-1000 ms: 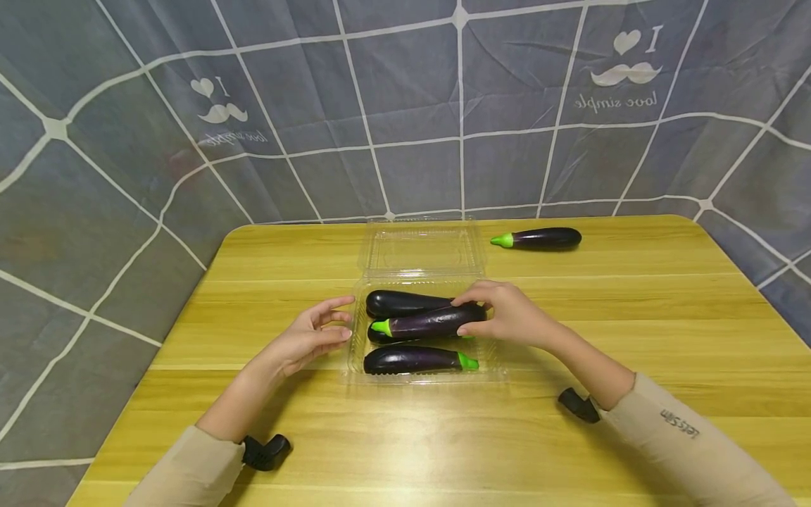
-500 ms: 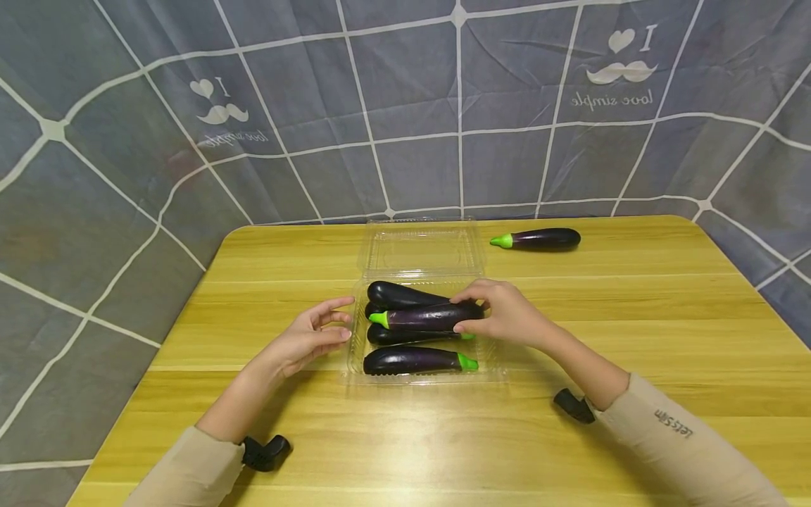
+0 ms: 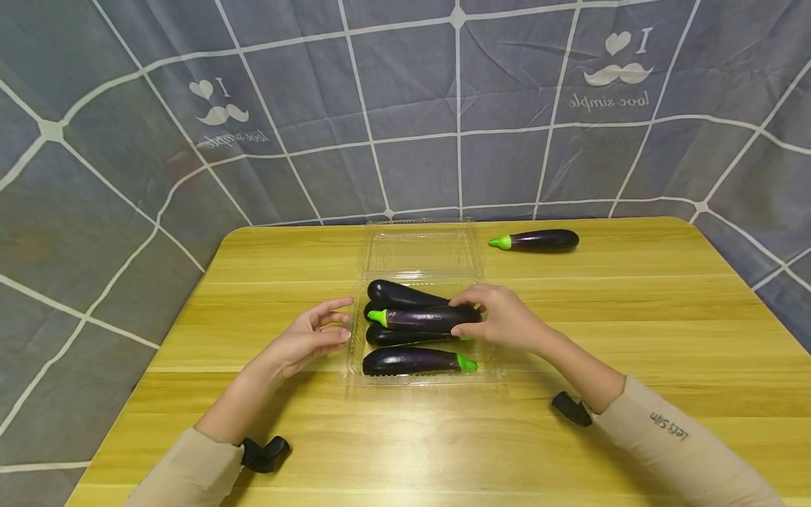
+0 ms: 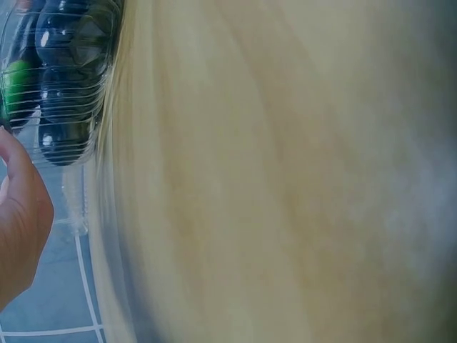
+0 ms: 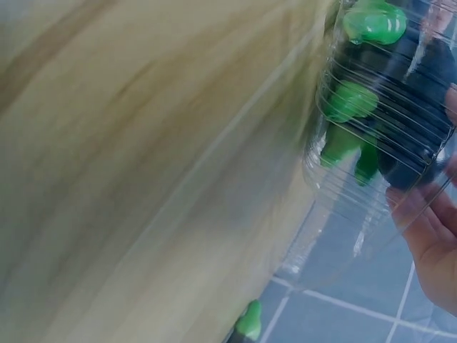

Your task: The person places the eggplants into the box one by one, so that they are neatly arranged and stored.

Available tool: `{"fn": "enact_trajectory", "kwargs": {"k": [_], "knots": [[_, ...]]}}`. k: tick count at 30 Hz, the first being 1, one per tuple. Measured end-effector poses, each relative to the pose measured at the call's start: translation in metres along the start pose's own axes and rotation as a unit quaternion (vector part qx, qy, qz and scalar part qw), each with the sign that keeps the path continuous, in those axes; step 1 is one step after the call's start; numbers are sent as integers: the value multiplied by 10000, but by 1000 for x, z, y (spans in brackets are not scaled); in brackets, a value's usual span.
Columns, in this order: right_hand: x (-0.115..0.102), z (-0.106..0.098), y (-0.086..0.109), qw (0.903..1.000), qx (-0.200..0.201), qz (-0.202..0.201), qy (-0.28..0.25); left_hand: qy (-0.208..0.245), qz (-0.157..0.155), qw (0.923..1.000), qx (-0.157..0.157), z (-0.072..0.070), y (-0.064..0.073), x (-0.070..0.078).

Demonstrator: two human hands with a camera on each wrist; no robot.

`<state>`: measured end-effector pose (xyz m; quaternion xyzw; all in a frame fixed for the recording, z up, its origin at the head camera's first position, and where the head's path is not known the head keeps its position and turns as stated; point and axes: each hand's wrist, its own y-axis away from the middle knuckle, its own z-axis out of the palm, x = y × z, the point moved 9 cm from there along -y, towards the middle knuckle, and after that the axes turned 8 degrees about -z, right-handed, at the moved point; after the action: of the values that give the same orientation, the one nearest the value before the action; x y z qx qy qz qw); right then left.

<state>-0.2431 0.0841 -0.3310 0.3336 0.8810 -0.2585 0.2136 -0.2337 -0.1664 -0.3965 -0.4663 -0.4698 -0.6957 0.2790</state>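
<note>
My right hand (image 3: 497,315) grips the rounded right end of an eggplant (image 3: 424,319), whose green stem points left. This eggplant lies on top of others in a clear plastic clamshell box (image 3: 488,373). Behind it a dark eggplant (image 3: 402,293) slants toward the back left, and another one's end pokes out below that. In front lie an eggplant (image 3: 402,336) partly covered by the held one, and a separate eggplant (image 3: 412,361) with its stem to the right. Just beside the box's left wall, my left hand (image 3: 307,336) has loosely bent fingers and holds nothing.
The box's transparent lid (image 3: 423,250) lies folded back behind it. A loose eggplant (image 3: 545,241) rests on the wooden table (image 3: 405,451) at the back right. A grey checked cloth (image 3: 405,105) hangs along the table's far side and left.
The held eggplant has moved slightly backward, and the eggplant behind it has shifted back and tilted, baring another end underneath. My left hand has stayed in place.
</note>
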Motion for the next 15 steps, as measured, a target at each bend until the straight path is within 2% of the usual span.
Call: {"fn": "enact_trajectory", "kwargs": {"k": [4,9,15], "knots": [[0,-3,-2,9997,193,-73,99,42,-8,10000,-2,1,0,0],[-3,0,-4,9987,-55,-209,472,53,0,10000,0,2,0,1],[0,1,-6,9978,-191,-119,621,71,-22,10000,-4,2,1,3]]}}
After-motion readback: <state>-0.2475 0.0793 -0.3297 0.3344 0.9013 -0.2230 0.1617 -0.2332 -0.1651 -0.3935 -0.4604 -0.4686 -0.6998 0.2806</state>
